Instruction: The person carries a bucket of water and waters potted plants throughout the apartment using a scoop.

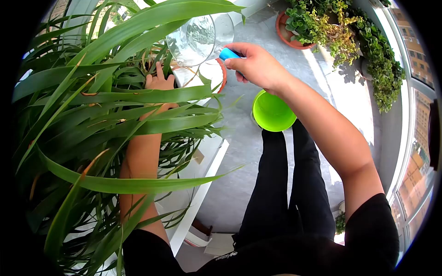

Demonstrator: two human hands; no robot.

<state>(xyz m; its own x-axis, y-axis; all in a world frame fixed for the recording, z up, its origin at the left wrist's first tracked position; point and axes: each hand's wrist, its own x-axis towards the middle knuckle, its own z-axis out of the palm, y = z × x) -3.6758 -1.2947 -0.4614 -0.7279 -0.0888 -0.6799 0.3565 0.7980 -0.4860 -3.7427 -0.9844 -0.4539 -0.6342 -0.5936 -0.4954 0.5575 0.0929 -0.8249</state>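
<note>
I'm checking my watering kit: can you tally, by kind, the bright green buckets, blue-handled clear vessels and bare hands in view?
Green bucket: 1
Blue-handled clear vessel: 1
Bare hands, left hand and right hand: 2
Total: 4

Transparent jug (191, 41) (blue-handled), apparently tilted, beside a bushy, long-leaved green plant (133, 97).

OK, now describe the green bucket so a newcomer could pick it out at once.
Find the grey floor between the long-leaved plant and the window. Look towards the far end of the black trousers. The round, open-topped bucket there is plain lime green with no foliage showing inside, unlike the leafy terracotta-coloured pot.
</note>
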